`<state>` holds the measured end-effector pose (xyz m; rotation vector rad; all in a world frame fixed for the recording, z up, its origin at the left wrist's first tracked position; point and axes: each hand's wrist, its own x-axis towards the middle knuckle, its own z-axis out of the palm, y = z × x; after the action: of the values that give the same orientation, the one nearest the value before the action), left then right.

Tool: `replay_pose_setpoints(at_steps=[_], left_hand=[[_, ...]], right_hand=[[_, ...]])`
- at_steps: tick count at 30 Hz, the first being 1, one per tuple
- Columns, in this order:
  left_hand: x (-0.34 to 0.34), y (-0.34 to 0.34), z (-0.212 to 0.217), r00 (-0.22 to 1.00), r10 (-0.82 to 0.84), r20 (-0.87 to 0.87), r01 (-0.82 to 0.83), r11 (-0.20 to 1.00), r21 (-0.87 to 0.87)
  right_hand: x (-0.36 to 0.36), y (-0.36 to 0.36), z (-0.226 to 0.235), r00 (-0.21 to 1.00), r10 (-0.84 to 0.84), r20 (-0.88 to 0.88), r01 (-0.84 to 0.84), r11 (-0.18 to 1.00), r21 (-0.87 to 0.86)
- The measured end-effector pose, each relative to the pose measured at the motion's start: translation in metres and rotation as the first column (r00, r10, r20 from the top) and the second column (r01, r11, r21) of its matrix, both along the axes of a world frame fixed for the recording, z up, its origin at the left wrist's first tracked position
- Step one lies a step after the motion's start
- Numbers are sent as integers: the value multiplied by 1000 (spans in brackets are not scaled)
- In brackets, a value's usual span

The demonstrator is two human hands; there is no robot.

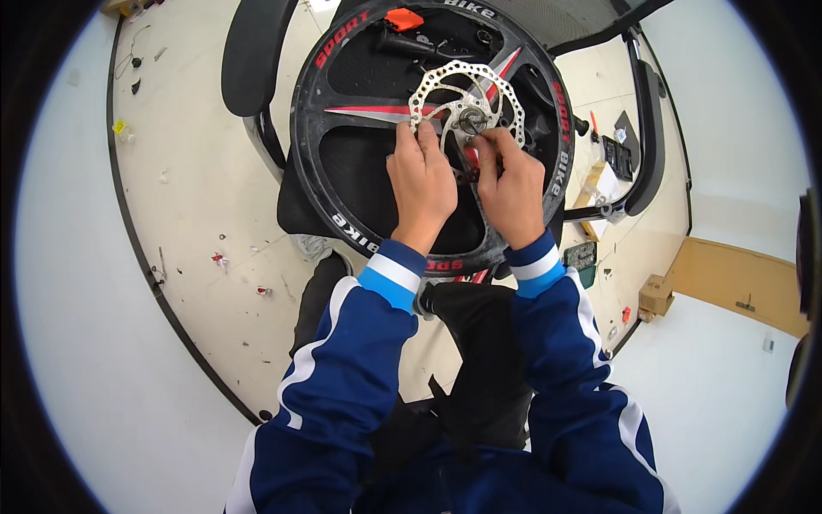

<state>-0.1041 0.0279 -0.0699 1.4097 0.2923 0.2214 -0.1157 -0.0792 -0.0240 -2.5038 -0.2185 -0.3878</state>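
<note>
A black bicycle wheel [306,154] with red-and-silver accented spokes lies flat on a black chair. Over its hub sits a silver brake rotor [467,70] with a perforated edge. My left hand [424,188] has its fingers closed on the rotor's near-left edge. My right hand [514,188] is closed in a pinch beside the hub [471,120], at the rotor's near-right side. Whatever is between its fingertips is too small and covered to name. A small red part [471,157] shows just under those fingers.
Chair armrests [257,60] flank the wheel. An orange piece [404,19] and a black-handled tool [407,44] lie at the wheel's far side. On the floor at right are a black tool case [616,158], a green case [580,257] and a cardboard box [656,294].
</note>
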Motion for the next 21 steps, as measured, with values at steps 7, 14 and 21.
replay_pose_setpoints(at_steps=[7, 14, 21], left_hand=[[0, 2, -3, 999, -49, 1, 49, 997, 59], [-2, 4, -3, 998, -63, -23, 63, 998, 20], [0, 2, -7, 999, -26, -32, 25, 999, -27]], right_hand=[[2, -17, 9, 992, 117, -46, -119, 991, -55], [6, -22, 10, 984, 149, -100, -153, 988, -30], [11, -21, 10, 980, 173, -103, -181, 981, -76]])
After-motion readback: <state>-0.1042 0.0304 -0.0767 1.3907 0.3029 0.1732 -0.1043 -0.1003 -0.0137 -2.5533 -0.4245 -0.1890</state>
